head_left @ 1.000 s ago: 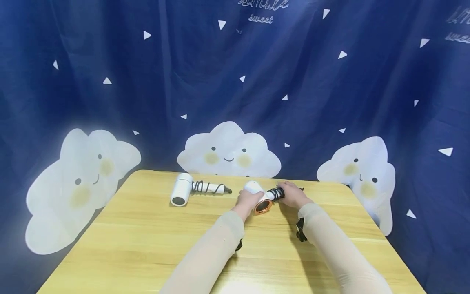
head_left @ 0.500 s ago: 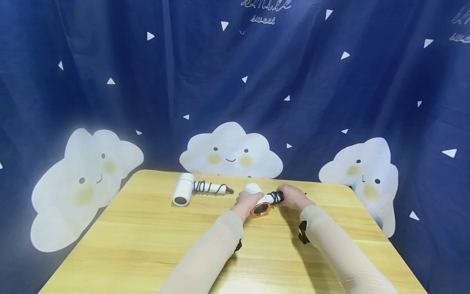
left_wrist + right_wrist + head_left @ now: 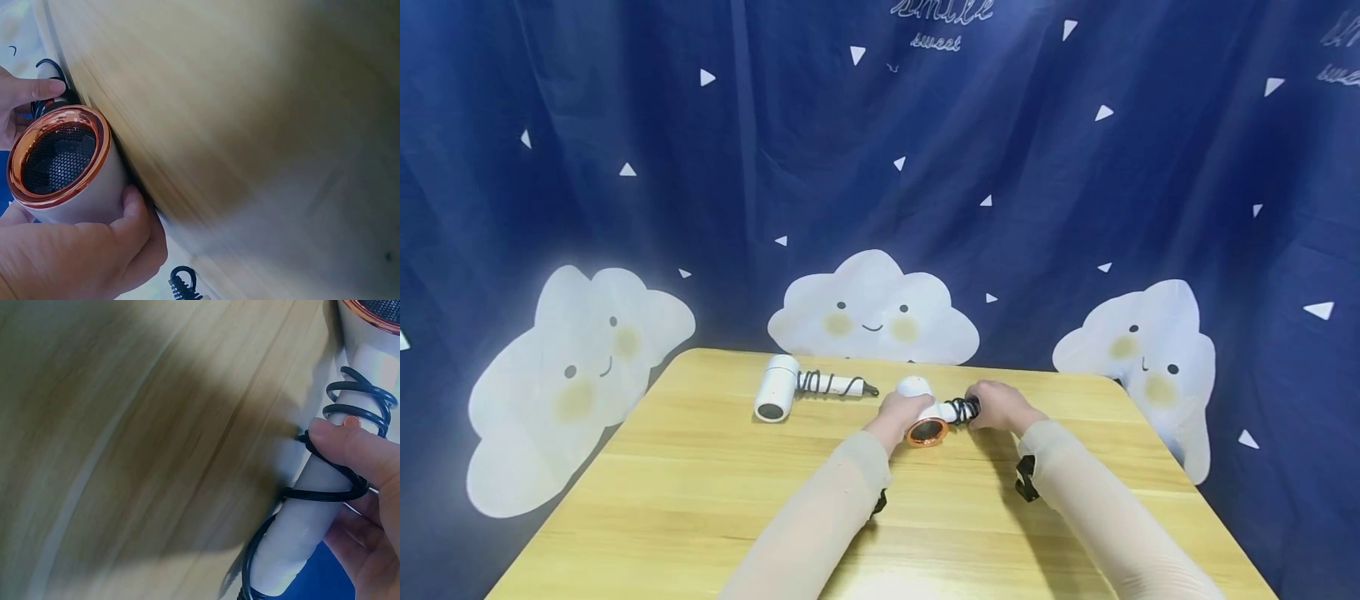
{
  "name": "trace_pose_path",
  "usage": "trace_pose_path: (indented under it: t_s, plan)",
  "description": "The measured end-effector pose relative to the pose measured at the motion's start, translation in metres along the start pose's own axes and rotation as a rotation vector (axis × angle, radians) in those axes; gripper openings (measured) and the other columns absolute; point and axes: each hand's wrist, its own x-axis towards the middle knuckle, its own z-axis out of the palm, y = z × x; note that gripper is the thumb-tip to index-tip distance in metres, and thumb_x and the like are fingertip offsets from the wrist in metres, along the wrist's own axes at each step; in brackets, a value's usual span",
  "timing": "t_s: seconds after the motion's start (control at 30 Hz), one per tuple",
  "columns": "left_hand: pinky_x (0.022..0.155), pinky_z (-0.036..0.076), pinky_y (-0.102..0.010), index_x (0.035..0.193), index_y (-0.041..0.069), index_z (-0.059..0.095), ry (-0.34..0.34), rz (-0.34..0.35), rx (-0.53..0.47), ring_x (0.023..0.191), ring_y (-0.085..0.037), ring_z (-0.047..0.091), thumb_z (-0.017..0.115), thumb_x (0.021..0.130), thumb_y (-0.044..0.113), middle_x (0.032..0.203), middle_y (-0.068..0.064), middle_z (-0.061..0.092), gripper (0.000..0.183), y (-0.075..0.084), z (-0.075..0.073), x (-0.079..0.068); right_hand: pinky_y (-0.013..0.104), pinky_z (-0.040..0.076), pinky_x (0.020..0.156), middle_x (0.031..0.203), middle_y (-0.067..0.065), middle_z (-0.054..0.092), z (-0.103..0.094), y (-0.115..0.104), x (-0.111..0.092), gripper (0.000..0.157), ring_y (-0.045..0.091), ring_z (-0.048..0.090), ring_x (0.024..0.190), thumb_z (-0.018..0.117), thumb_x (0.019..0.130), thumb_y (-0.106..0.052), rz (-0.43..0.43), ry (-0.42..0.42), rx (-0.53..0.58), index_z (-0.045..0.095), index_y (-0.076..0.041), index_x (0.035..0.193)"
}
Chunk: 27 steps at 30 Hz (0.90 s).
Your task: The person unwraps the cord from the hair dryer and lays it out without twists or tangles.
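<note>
A white hair dryer (image 3: 914, 386) with a copper-coloured ring lies at the far middle of the table. My left hand (image 3: 899, 415) grips its barrel from the side. In the left wrist view the ring (image 3: 99, 137) frames a dark mesh, and my left thumb and fingers wrap the white barrel (image 3: 94, 209). My right hand (image 3: 1002, 407) holds the dryer's handle (image 3: 306, 519), round which a black cord (image 3: 325, 495) is wound. The right thumb presses near a small copper button (image 3: 352, 422). A second white hair dryer (image 3: 777, 388) lies to the left, untouched.
The second dryer's handle (image 3: 835, 384), wrapped in black cord, points right towards my left hand. The wooden table (image 3: 700, 483) ends at a back edge just behind the dryers. A blue curtain (image 3: 820, 150) with cloud prints hangs behind.
The held dryer has turned slightly, its copper ring shifting a little left and towards me. Both hands stay on it. The other dryer lies as before on the table.
</note>
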Motion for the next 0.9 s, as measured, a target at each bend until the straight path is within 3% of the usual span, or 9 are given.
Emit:
trace_pose_path:
  t_s: [0.37, 0.9]
  plan:
    - [0.074, 0.051, -0.036, 0.122, -0.004, 0.046, -0.080, -0.002, 0.004, 0.089, -0.026, 0.055, 0.073, 0.070, 0.038, 0.106, -0.015, 0.054, 0.072, -0.005, -0.013, -0.001, 0.035, 0.045, 0.067, 0.073, -0.010, 0.057, -0.003, -0.009, -0.008, 0.033, 0.012, 0.051, 0.069, 0.086, 0.055, -0.025, -0.020, 0.008, -0.008, 0.063, -0.020, 0.078]
    - [0.080, 0.049, -0.041, 0.128, -0.006, 0.040, -0.085, -0.023, 0.018, 0.094, -0.028, 0.055, 0.072, 0.071, 0.040, 0.113, -0.018, 0.051, 0.080, -0.001, -0.029, -0.018, 0.032, 0.044, 0.061, 0.069, -0.013, 0.054, -0.016, -0.023, -0.017, 0.031, 0.009, 0.049, 0.065, 0.083, 0.055, -0.030, -0.071, 0.039, -0.029, 0.061, -0.023, 0.074]
